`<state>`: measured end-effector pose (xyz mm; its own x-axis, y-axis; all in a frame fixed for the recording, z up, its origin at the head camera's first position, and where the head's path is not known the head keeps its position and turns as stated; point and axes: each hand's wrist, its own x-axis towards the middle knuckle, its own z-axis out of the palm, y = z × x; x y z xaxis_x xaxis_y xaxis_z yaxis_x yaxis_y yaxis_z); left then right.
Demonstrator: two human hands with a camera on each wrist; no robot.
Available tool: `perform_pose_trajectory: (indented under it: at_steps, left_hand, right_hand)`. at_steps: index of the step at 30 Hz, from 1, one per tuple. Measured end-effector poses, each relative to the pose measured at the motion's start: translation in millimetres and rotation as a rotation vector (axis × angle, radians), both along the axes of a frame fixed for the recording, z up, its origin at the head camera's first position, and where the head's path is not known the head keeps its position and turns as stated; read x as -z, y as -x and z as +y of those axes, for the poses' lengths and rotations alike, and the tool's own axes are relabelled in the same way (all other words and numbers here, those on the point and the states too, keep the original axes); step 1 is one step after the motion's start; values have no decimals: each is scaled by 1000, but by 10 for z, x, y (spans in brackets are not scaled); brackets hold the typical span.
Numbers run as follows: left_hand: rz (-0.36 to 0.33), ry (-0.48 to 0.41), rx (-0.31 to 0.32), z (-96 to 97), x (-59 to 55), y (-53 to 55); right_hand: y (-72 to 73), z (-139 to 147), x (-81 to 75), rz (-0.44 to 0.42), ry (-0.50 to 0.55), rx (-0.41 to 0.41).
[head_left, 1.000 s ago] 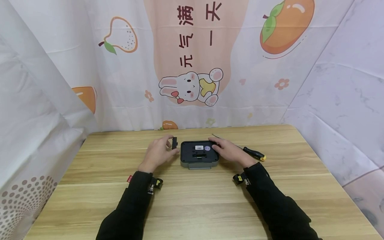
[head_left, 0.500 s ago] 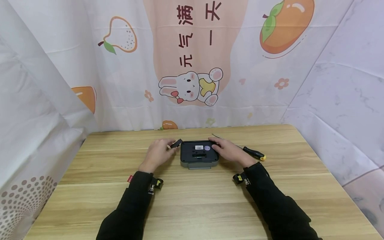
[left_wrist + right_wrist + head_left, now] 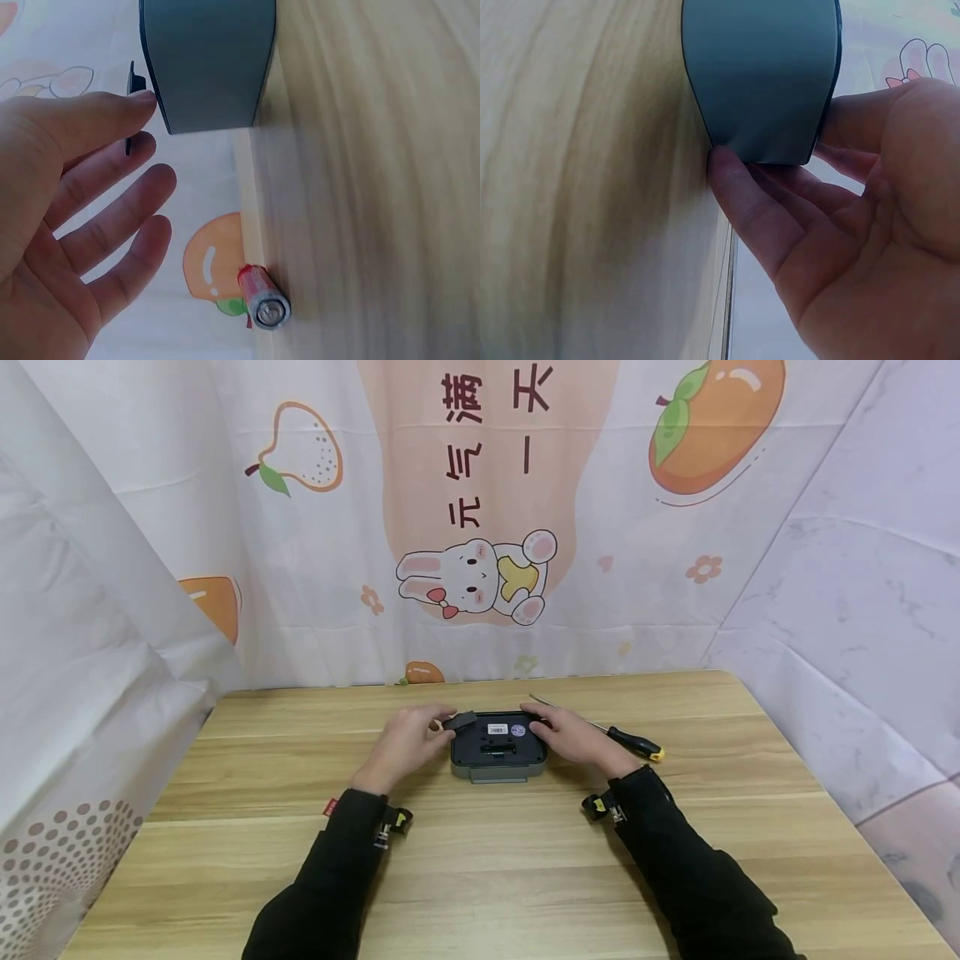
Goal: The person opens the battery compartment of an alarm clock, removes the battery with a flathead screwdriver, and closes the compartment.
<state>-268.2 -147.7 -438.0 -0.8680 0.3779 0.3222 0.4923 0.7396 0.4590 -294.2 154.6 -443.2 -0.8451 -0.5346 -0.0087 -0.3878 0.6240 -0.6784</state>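
A dark grey device (image 3: 498,768) with rounded corners lies on the table, its black back facing up. A slot-like battery compartment (image 3: 498,750) shows in that back, beside two stickers. My left hand (image 3: 406,743) pinches a small black battery cover (image 3: 461,722) between thumb and fingertips, over the device's far left corner. Seen edge-on in the left wrist view, the battery cover (image 3: 138,81) is a thin strip with a tab. My right hand (image 3: 576,742) holds the device's right end. In the right wrist view its fingers (image 3: 739,191) wrap the device's side (image 3: 761,82).
A screwdriver (image 3: 636,743) with a black and yellow handle lies behind and right of my right hand. In the left wrist view a red and silver battery (image 3: 264,298) lies on the table. A printed curtain (image 3: 315,568) hangs at the table's back edge.
My left hand has moved right with the battery cover, which has turned from upright to tilted and now overlaps the device's far left corner. My right hand and the device have stayed put.
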Motion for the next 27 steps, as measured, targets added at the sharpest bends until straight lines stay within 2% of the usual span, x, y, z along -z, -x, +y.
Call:
perform_pose_trajectory:
  at_steps: [6, 12, 19, 22, 27]
  left_hand:
    - [31, 1, 50, 91, -27, -42]
    - [37, 18, 85, 187, -37, -78]
    - [100, 51, 150, 265, -50, -104]
    - [118, 57, 181, 297, -65, -121]
    - [134, 57, 219, 337, -72, -143]
  right_hand:
    - [9, 1, 8, 43, -9, -21]
    - [16, 1, -7, 183, -23, -54]
    - [-24, -58, -83, 347, -7, -151]
    - [-60, -78, -123, 357, -1, -186]
    - [-87, -109, -170, 319, -6, -233]
